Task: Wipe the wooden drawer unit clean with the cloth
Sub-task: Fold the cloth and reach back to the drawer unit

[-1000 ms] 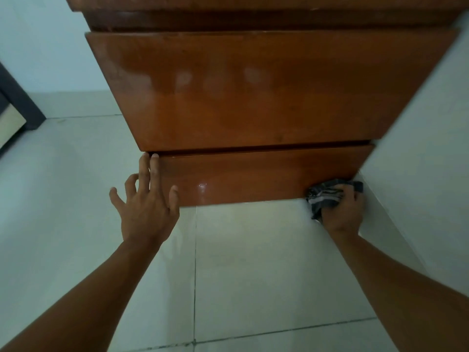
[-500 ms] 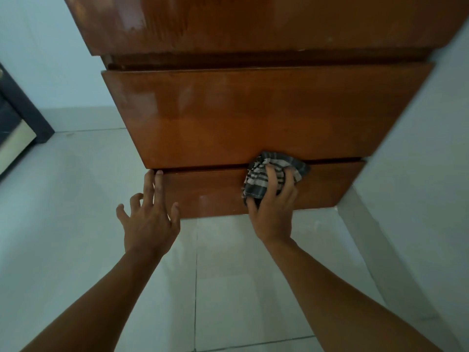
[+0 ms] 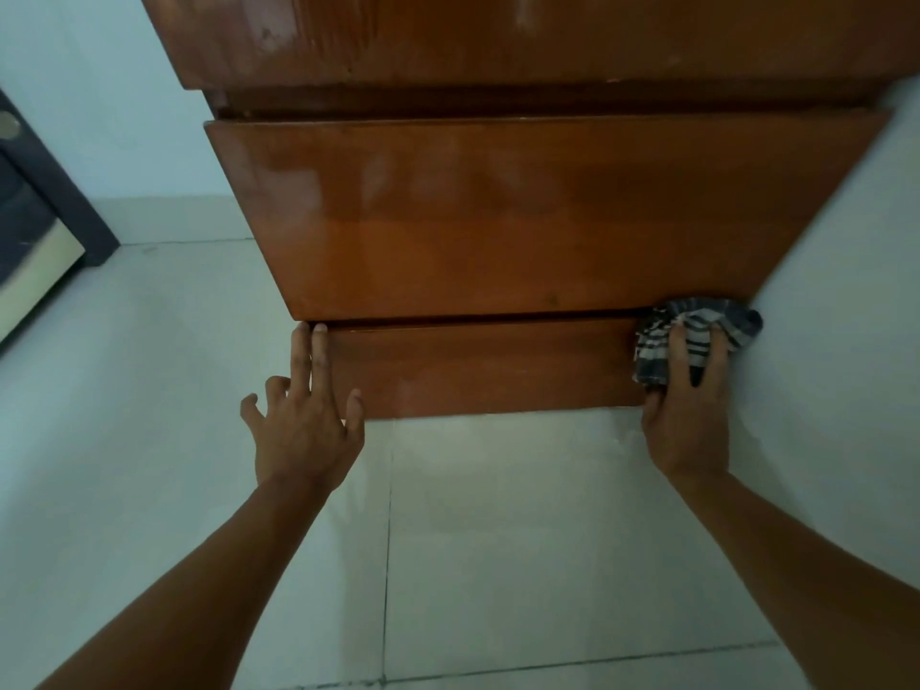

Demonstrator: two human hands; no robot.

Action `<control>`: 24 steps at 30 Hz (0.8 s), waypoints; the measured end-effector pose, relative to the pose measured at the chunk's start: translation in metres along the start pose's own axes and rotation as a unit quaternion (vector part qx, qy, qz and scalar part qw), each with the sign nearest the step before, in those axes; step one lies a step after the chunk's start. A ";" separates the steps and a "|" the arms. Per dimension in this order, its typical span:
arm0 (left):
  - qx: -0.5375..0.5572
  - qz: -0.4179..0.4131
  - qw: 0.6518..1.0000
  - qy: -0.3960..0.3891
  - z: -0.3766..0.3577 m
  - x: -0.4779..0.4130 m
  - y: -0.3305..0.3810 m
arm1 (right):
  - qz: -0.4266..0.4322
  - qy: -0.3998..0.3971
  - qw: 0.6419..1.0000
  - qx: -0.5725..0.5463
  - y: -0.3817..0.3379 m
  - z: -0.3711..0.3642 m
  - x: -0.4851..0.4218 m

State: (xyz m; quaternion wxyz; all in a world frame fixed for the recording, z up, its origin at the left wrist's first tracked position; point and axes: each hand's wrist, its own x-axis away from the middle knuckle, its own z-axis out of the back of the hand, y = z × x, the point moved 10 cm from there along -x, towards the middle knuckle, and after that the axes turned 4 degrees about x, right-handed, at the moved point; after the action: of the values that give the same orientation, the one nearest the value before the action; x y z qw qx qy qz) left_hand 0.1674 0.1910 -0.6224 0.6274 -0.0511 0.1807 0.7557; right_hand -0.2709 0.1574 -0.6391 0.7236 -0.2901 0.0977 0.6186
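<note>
Our right hand (image 3: 689,410) presses a bunched striped cloth (image 3: 697,331) against the glossy wooden drawer unit (image 3: 498,226); our left hand (image 3: 306,425), fingers spread and holding nothing, touches its bottom drawer (image 3: 473,366).

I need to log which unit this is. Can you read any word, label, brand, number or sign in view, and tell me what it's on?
None: no readable text anywhere in view.
The wooden drawer unit has bare glossy fronts, with no label or number.
The striped cloth under the right hand shows only stripes.
The dark furniture at the left edge carries a round fitting, too blurred to tell whether it has markings.
</note>
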 end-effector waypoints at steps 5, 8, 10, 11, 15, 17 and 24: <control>-0.021 0.011 0.996 -0.085 0.004 -0.003 0.000 | -0.048 -0.024 0.997 -0.060 -0.007 0.011 0.002; -0.069 0.008 0.983 -0.168 0.012 -0.009 -0.002 | -0.161 -0.126 0.976 -0.074 -0.010 0.027 0.002; -0.081 0.006 0.972 -0.222 0.020 -0.013 -0.001 | -0.183 -0.241 0.952 -0.044 -0.023 0.040 -0.001; -0.083 0.009 0.964 -0.252 0.024 -0.014 -0.001 | -0.173 -0.310 0.935 -0.029 -0.036 0.046 0.000; -0.075 0.009 0.945 -0.319 0.044 -0.013 0.010 | -0.203 -0.423 0.876 -0.115 -0.079 0.072 0.002; -0.073 -0.005 0.939 -0.336 0.056 -0.009 0.019 | -0.242 -0.450 0.834 -0.208 -0.101 0.084 0.006; 0.394 0.047 0.809 -0.434 0.096 0.011 0.096 | -0.210 -0.550 0.711 -0.384 -0.180 0.117 0.026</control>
State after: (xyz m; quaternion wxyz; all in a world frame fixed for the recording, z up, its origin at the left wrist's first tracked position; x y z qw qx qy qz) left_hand 0.0868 0.2191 -0.5161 0.5705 0.5422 0.1740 0.5919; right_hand -0.1198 0.2309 -0.5030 0.5870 -0.1641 -0.6270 0.4852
